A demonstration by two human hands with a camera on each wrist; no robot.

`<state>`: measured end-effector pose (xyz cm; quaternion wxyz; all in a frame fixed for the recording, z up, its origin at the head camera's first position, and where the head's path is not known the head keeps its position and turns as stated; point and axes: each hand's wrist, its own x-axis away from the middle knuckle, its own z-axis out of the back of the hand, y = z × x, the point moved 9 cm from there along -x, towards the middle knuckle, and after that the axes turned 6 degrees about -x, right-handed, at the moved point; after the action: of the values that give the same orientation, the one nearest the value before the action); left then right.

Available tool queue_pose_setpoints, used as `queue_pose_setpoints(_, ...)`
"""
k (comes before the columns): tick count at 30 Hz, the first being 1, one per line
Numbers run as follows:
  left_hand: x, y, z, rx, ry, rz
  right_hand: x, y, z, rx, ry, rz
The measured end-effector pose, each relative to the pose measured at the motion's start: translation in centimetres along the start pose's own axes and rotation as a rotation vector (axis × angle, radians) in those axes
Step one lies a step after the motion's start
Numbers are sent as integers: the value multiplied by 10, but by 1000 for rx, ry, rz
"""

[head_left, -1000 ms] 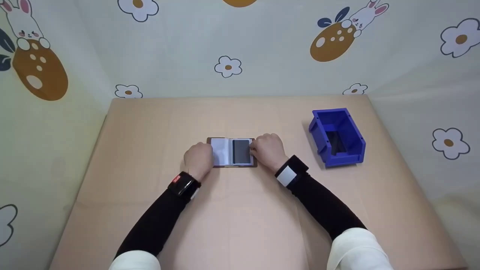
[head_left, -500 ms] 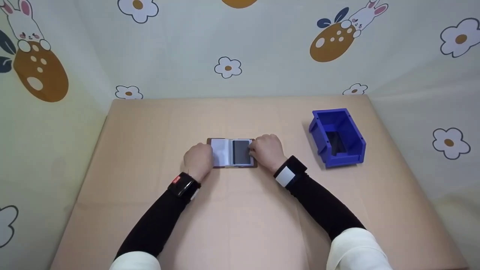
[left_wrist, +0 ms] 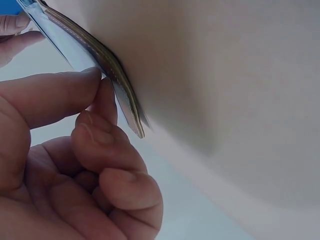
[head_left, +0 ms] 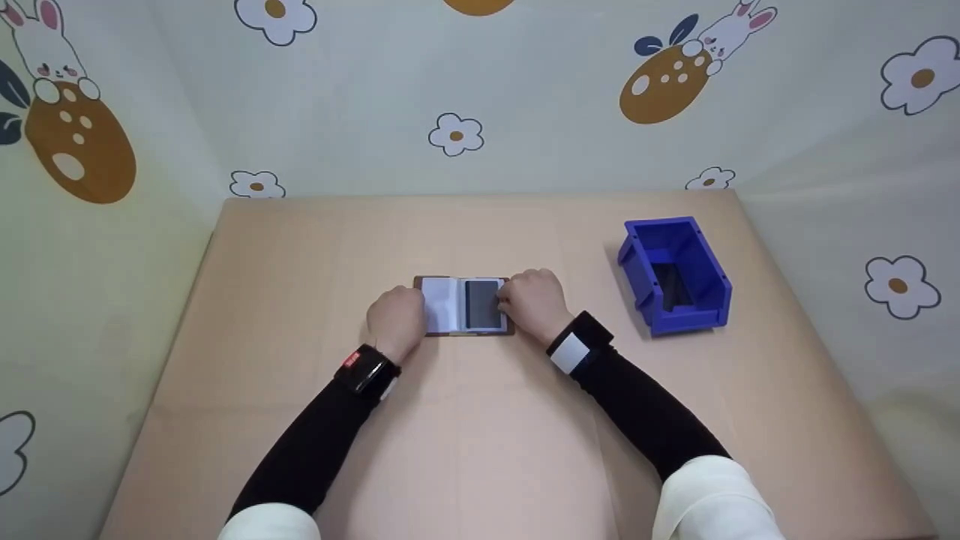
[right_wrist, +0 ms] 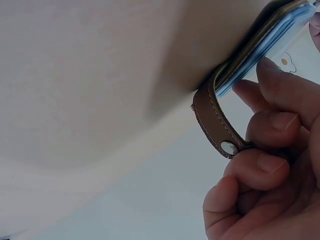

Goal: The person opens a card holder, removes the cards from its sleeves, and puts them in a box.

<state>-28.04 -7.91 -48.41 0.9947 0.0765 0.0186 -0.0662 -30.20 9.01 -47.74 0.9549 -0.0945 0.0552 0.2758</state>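
A brown card holder point(head_left: 441, 304) with clear sleeves lies spread open near the middle of the table, a dark card point(head_left: 484, 304) showing on its right side. My left hand point(head_left: 397, 321) pinches its left edge between thumb and forefinger, the other fingers curled, as the left wrist view shows. At the opposite edge, my right hand point(head_left: 538, 304) pinches the sleeves, its thumb beside the dark card. In the right wrist view a stitched brown strap point(right_wrist: 210, 115) with a metal snap point(right_wrist: 229, 147) curves from the cover toward the curled right fingers.
A blue plastic bin point(head_left: 694, 321) stands at the right, beyond my right hand, with a dark flat thing point(head_left: 670, 285) inside. The tan table point(head_left: 337, 240) meets flower-printed curtains point(head_left: 525, 90) at its back and sides.
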Motion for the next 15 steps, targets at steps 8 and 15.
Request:
queue_pose_setpoints(8,-1,0,2,-5,11,-17,-1,0,-2,-2,-15,-10)
queue_pose_setpoints(15,-6,4,7,29,-8,-21,-1,1,-2,-4,-20,-17)
